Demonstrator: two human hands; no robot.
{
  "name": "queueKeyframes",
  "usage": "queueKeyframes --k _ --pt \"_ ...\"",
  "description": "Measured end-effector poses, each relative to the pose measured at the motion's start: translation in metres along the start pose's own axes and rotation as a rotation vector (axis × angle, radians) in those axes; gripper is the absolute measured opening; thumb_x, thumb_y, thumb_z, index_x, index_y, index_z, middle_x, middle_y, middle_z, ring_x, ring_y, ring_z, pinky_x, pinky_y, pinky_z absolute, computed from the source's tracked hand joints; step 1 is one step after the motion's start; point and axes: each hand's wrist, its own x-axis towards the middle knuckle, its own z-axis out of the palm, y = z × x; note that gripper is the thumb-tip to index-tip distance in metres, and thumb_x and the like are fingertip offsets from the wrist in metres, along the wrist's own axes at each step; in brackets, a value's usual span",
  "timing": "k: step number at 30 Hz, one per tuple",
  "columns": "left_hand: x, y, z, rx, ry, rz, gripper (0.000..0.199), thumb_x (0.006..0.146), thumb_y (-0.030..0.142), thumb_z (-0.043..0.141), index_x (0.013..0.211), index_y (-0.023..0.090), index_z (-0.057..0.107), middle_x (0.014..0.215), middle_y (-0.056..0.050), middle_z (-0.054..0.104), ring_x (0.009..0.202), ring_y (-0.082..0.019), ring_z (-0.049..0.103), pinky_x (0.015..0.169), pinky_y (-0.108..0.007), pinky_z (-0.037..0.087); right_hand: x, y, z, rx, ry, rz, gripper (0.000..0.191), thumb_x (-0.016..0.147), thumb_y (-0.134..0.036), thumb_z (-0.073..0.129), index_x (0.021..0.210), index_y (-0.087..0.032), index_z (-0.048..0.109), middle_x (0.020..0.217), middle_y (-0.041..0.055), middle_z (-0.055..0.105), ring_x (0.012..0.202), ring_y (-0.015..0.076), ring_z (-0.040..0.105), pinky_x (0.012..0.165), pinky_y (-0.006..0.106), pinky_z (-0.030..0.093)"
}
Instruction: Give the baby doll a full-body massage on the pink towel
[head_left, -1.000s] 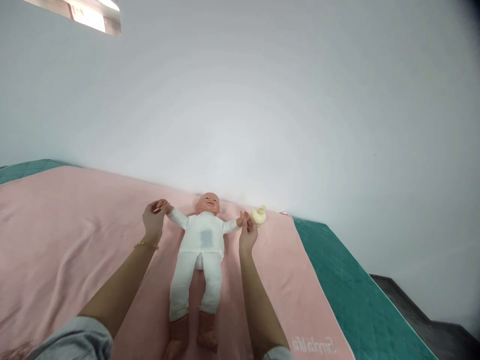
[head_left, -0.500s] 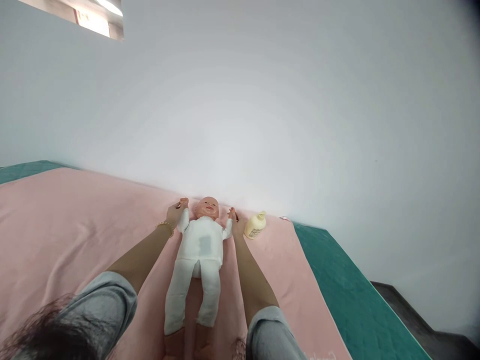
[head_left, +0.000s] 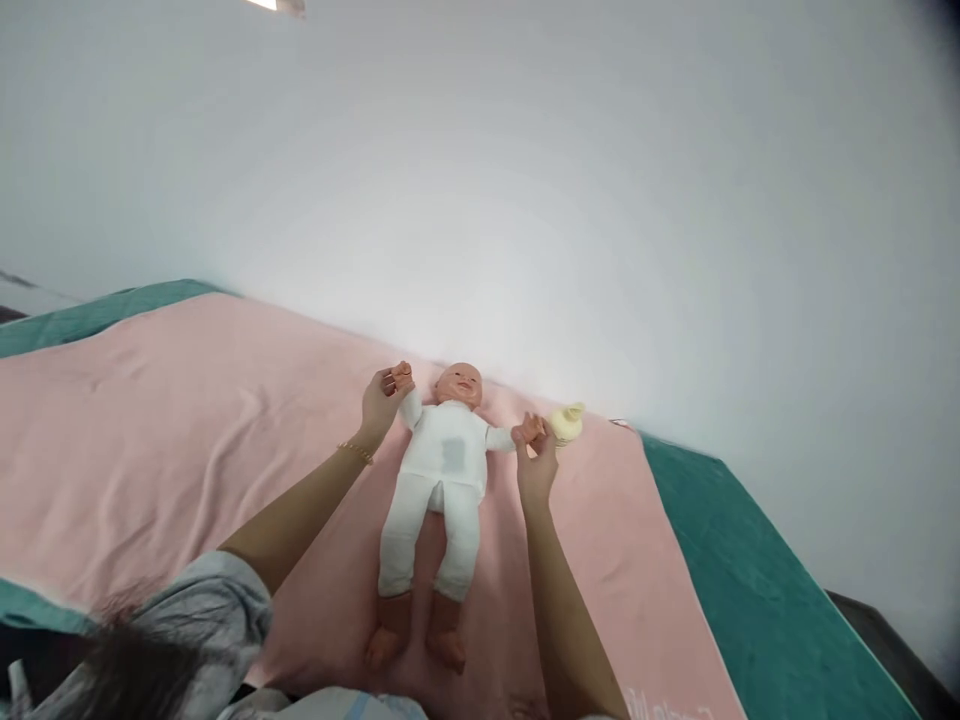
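Observation:
A baby doll (head_left: 450,445) in a white top and white trousers lies on its back, head toward the wall, bare feet toward me. My left hand (head_left: 381,402) pinches the doll's hand on the left, that arm bent up beside its head. On the other side my right hand (head_left: 538,465) grips the doll's other hand, with that arm stretched straight out sideways. A pale yellow pump bottle (head_left: 566,424) stands just beyond my right fingers, its lower part partly hidden by them.
Under the doll a pink blanket (head_left: 300,480) with some wrinkles covers most of a green mattress (head_left: 757,550). A white wall (head_left: 525,200) rises right behind the doll's head. A dark edge (head_left: 892,640) shows past the mattress at the right.
The doll's arm at the right has swung from raised beside its head to straight out sideways, my right hand moving with it. My view has tilted downward, and the doll's feet now show.

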Motion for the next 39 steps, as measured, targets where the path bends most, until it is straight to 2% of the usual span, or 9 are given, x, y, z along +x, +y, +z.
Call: queueKeyframes --k 5,8,13,17,19,25,32,35,39 --pt "-0.071 -0.023 -0.045 0.124 0.096 -0.027 0.031 0.089 0.034 0.07 0.113 0.014 0.065 0.106 -0.009 0.071 0.096 -0.023 0.068 0.084 -0.039 0.055 -0.054 0.032 -0.028 -0.085 0.006 0.127 0.062 0.088 -0.05 0.061 0.142 -0.02 0.054 0.135 0.014 0.065 0.12 0.0306 0.064 0.099 0.041 0.05" --pt "-0.105 -0.04 -0.063 0.229 0.069 -0.09 0.032 0.083 0.036 0.07 0.11 0.019 0.068 0.103 -0.009 0.074 0.092 -0.026 0.069 0.075 -0.034 0.053 -0.085 0.047 -0.033 -0.155 -0.045 0.234 0.068 0.087 -0.056 0.055 0.144 -0.018 0.053 0.133 0.0156 0.067 0.119 0.0317 0.066 0.094 0.04 0.053" --pt "-0.124 -0.049 -0.069 0.405 -0.079 -0.098 0.035 0.079 0.037 0.069 0.111 0.023 0.072 0.096 -0.007 0.076 0.087 -0.029 0.068 0.075 -0.035 0.05 -0.105 0.055 -0.028 -0.231 -0.139 0.303 0.068 0.087 -0.052 0.053 0.142 -0.012 0.055 0.132 0.0192 0.066 0.121 0.0349 0.064 0.101 0.044 0.048" --pt "-0.118 -0.05 -0.065 0.471 -0.141 -0.016 0.035 0.076 0.033 0.069 0.108 0.021 0.073 0.106 -0.008 0.074 0.102 -0.032 0.064 0.09 -0.037 0.048 -0.104 0.057 -0.025 -0.228 -0.18 0.286 0.065 0.085 -0.044 0.056 0.143 -0.014 0.054 0.145 0.0159 0.058 0.133 0.0322 0.054 0.111 0.041 0.039" --pt "-0.117 -0.051 -0.064 0.474 -0.137 -0.004 0.034 0.076 0.034 0.069 0.107 0.019 0.073 0.107 -0.01 0.073 0.103 -0.032 0.063 0.092 -0.038 0.048 -0.104 0.057 -0.026 -0.209 -0.178 0.294 0.063 0.085 -0.044 0.057 0.14 -0.015 0.056 0.142 0.0157 0.06 0.13 0.0318 0.057 0.109 0.041 0.041" --pt "-0.114 -0.049 -0.066 0.372 0.046 -0.039 0.063 0.08 0.035 0.071 0.139 0.02 0.057 0.103 -0.008 0.073 0.086 -0.024 0.069 0.08 -0.035 0.054 -0.093 0.053 -0.027 -0.074 -0.064 0.28 0.055 0.089 -0.052 0.055 0.131 -0.017 0.06 0.125 0.0137 0.07 0.112 0.0261 0.067 0.093 0.036 0.052" --pt "-0.053 -0.027 -0.042 0.146 0.208 0.068 0.078 0.077 0.026 0.08 0.147 0.018 0.046 0.105 -0.01 0.073 0.102 -0.026 0.07 0.096 -0.039 0.052 -0.026 0.034 -0.016 0.04 0.039 0.186 0.054 0.086 -0.052 0.063 0.128 -0.018 0.06 0.121 0.0121 0.07 0.105 0.0234 0.069 0.09 0.036 0.055" --pt "-0.023 -0.021 -0.021 0.025 0.169 0.105 0.074 0.077 0.023 0.081 0.143 0.017 0.049 0.103 -0.01 0.074 0.103 -0.025 0.071 0.097 -0.037 0.052 0.01 0.029 -0.007 0.088 0.012 0.124 0.044 0.089 -0.05 0.06 0.119 -0.018 0.065 0.119 0.011 0.07 0.111 0.0244 0.066 0.094 0.038 0.053" --pt "0.002 -0.023 0.008 -0.127 0.075 0.094 0.063 0.077 0.017 0.078 0.135 0.011 0.054 0.119 -0.016 0.072 0.111 -0.025 0.069 0.096 -0.033 0.054 0.053 0.03 0.012 0.193 -0.058 0.058 0.034 0.097 -0.042 0.049 0.115 -0.019 0.066 0.125 0.0097 0.068 0.121 0.0214 0.061 0.101 0.039 0.05"
